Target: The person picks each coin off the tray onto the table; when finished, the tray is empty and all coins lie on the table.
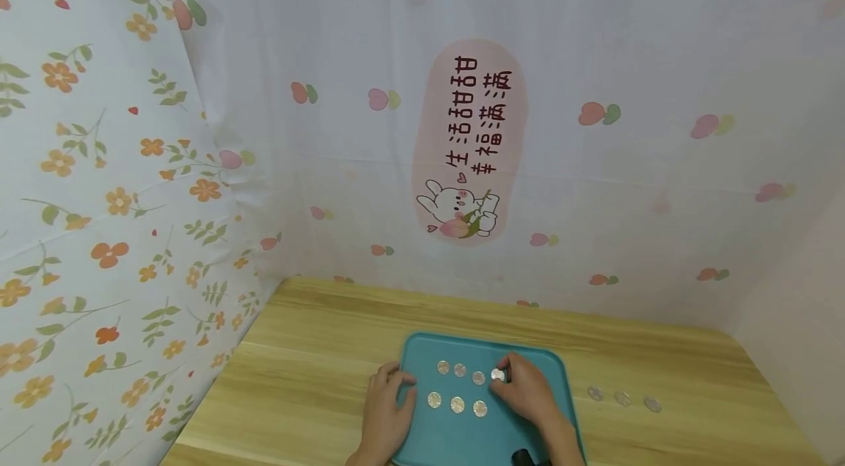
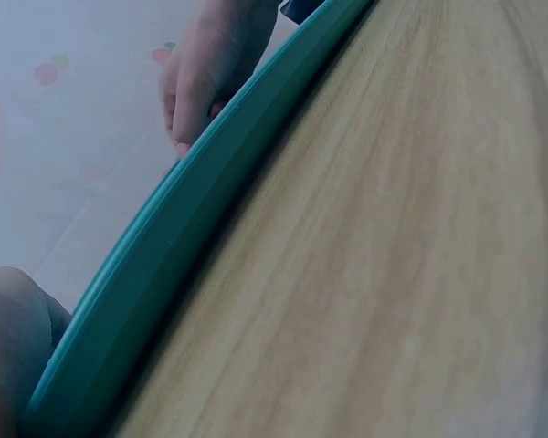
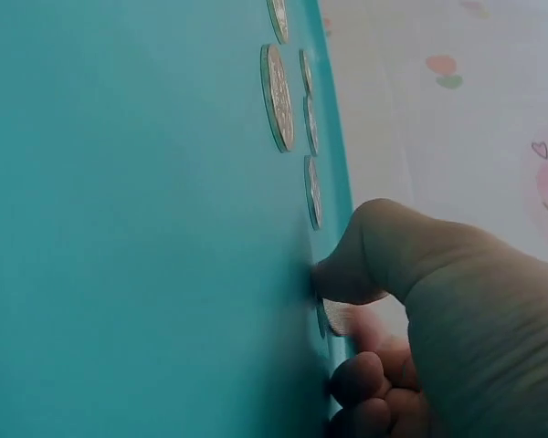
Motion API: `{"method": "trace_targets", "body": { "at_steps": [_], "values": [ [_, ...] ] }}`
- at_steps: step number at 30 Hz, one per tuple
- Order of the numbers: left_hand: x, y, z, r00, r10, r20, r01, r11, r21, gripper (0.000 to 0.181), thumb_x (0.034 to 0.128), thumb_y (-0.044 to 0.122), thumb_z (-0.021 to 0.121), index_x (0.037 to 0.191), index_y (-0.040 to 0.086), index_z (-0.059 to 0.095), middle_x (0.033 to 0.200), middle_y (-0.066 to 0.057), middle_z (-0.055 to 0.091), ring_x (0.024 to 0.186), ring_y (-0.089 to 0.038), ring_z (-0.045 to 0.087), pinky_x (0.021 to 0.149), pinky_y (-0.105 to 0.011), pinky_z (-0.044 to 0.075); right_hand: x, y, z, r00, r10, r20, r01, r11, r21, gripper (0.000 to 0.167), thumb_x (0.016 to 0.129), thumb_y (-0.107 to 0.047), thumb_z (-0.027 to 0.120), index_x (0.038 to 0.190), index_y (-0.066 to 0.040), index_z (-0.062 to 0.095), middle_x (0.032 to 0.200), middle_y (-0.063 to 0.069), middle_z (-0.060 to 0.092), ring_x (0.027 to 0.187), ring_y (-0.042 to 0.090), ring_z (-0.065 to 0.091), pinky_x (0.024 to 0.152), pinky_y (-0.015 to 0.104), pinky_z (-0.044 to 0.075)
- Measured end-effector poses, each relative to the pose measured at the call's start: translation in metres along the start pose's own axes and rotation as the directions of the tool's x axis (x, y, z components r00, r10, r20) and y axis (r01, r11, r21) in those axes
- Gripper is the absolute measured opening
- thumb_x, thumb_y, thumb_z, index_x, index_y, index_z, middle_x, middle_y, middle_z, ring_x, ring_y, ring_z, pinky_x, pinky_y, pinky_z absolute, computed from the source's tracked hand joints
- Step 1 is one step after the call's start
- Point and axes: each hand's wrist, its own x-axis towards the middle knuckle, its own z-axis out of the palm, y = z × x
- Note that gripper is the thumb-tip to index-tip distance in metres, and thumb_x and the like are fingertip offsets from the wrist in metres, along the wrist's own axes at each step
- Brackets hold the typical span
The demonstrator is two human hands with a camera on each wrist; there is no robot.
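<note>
A teal tray lies on the wooden table. At its far right, my right hand pinches a silver coin between thumb and fingers, low over the tray floor. In the right wrist view this coin shows partly, beside the thumb. Left of it is a row of three coins, and nearer to me another row of three. My left hand rests on the tray's left rim, fingers loosely bent; only part of this hand appears in the left wrist view.
Three more coins lie in a line on the table right of the tray. A patterned cloth hangs behind the table, and a flowered one on the left. A black object is by my right wrist.
</note>
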Motion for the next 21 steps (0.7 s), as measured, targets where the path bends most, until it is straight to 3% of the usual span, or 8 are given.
{"method": "trace_targets", "body": {
  "at_steps": [12,21],
  "values": [
    [0.0001,0.0021,0.0002,1.000,-0.014,0.011,0.014,1.000,-0.003,0.010,0.0869,0.009,0.069,0.093,0.017,0.069,0.128,-0.010,0.058,0.113,-0.024,0.051,0.091,-0.046,0.046,-0.0004,0.0039,0.0038,1.000,-0.026,-0.002,0.026,0.999,0.025,0.025,0.078,-0.009,0.074,0.089,-0.016,0.053,0.074,-0.004,0.048,0.065,0.011,0.042,0.059,0.025,0.032],
    [-0.0002,0.0016,0.0006,1.000,-0.007,0.001,0.007,1.000,0.001,0.010,0.0862,0.009,0.070,0.092,0.018,0.069,0.126,-0.010,0.059,0.112,-0.024,0.052,0.089,-0.045,0.046,-0.0001,0.0034,0.0048,0.998,-0.060,-0.032,0.061,0.998,0.032,0.026,0.079,-0.006,0.071,0.103,-0.016,0.066,0.073,-0.007,0.050,0.064,0.008,0.042,0.060,0.025,0.034]
  ]
}}
